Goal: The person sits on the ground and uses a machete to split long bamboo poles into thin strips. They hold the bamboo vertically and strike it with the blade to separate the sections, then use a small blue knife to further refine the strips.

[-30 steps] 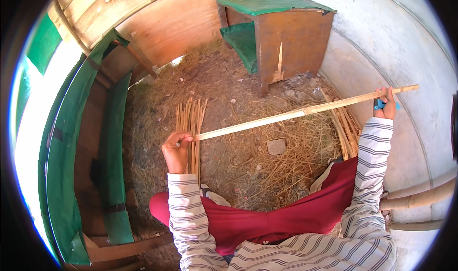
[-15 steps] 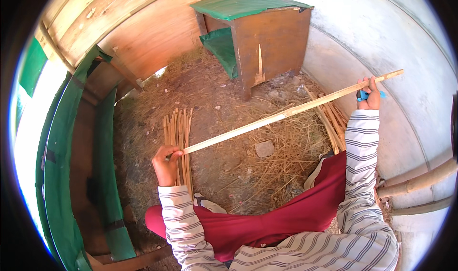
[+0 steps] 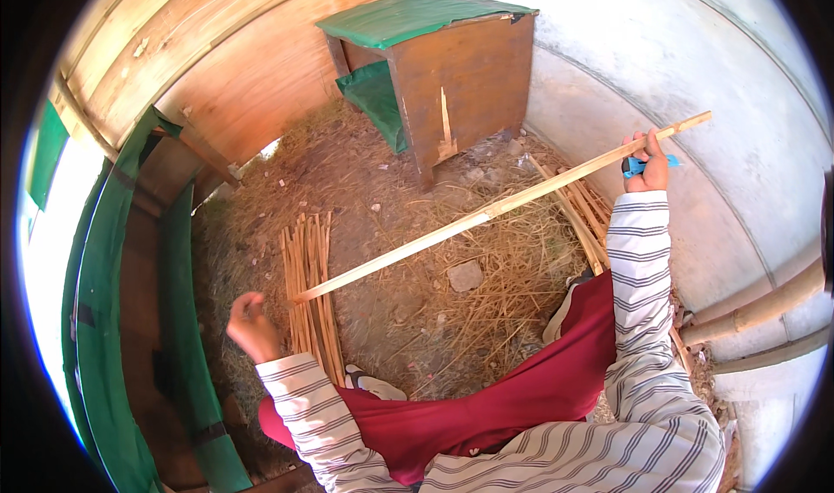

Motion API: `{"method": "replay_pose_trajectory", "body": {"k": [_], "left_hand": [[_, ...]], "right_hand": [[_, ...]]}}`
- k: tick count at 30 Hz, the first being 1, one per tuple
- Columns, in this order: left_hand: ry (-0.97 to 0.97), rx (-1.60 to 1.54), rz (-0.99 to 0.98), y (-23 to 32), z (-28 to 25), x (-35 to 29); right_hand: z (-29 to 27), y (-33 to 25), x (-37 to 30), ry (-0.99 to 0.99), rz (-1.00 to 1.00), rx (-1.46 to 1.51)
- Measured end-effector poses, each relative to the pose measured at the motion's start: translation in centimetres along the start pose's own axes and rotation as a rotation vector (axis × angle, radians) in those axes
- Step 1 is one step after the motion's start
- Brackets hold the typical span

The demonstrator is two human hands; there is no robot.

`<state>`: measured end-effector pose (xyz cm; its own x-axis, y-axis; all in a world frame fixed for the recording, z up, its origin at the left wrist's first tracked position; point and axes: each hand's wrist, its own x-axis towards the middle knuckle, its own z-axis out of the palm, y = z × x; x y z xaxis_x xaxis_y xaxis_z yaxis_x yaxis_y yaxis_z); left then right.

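Note:
A long, pale bamboo strip (image 3: 452,230) slants across the view, rising from lower left to upper right. My right hand (image 3: 647,165) is closed around it near its upper end. A small blue and dark thing (image 3: 637,166) is also in that hand; its kind is not clear. My left hand (image 3: 253,328) is off the strip, just left of its lower end, with bent fingers apart and nothing in them. Beneath that lower end, a bundle of thin bamboo strips (image 3: 306,263) lies on the ground. More split bamboo pieces (image 3: 584,206) lie by the right wall.
A brown wooden cabinet (image 3: 465,89) with a green cover stands ahead. Green-covered shelving (image 3: 113,293) runs along the left. Straw and shavings (image 3: 512,276) litter the dirt floor around a flat stone (image 3: 465,276). Bamboo poles (image 3: 764,306) jut in at the right.
My left hand has let go of the strip's lower end and moved left and down. My right hand still holds the strip. The whole view has shifted slightly.

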<state>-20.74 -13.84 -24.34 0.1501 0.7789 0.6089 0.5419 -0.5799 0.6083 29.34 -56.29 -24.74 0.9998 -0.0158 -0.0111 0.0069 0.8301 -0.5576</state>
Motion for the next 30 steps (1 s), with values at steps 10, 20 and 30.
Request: {"method": "replay_pose_trajectory", "body": {"k": [10,20,30], "left_hand": [[0.137,0.244,0.341,-0.5,1.6,-1.4],[-0.471,-0.007,0.849,20.2,7.9,-5.1],[-0.980,0.176,0.860,23.4,16.5,-4.1]], "right_hand": [[3.3,5.1,-4.9,0.096,0.054,0.001],[6.3,11.5,-12.1,-0.037,0.138,-0.082],[8.0,12.5,-11.2,-0.052,0.326,0.025]]}}
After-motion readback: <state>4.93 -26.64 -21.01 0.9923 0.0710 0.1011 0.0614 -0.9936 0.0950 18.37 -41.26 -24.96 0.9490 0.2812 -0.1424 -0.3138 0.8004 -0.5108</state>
